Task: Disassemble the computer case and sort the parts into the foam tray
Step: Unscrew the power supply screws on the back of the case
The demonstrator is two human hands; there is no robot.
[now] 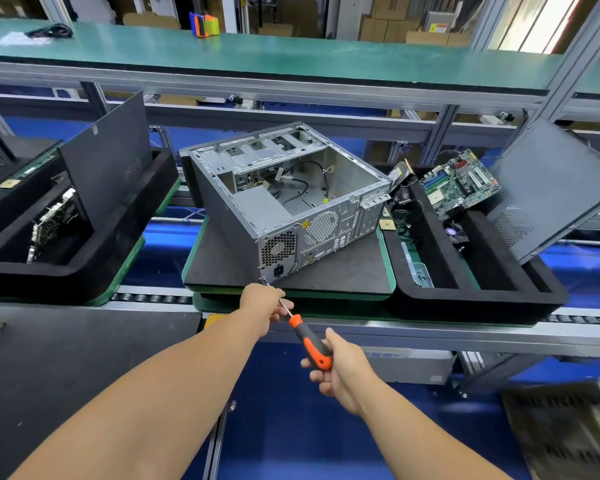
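Observation:
An open grey computer case point(291, 202) lies on its side on a dark pallet point(343, 275), rear panel toward me, with loose cables and a power supply inside. My right hand point(340, 368) grips the orange-and-black handle of a screwdriver point(309, 341). Its thin shaft points up-left to the case's lower rear corner. My left hand point(264, 303) pinches the shaft near the tip. To the right stands the black foam tray point(482, 289), holding a green motherboard point(461, 183), cables and a leaning side panel point(551, 188).
A second foam tray point(66, 268) with a circuit board and a leaning panel point(108, 161) sits at the left. All stand on a roller conveyor point(153, 297). A green shelf point(257, 53) runs overhead at the back. A dark mat point(66, 358) lies near left.

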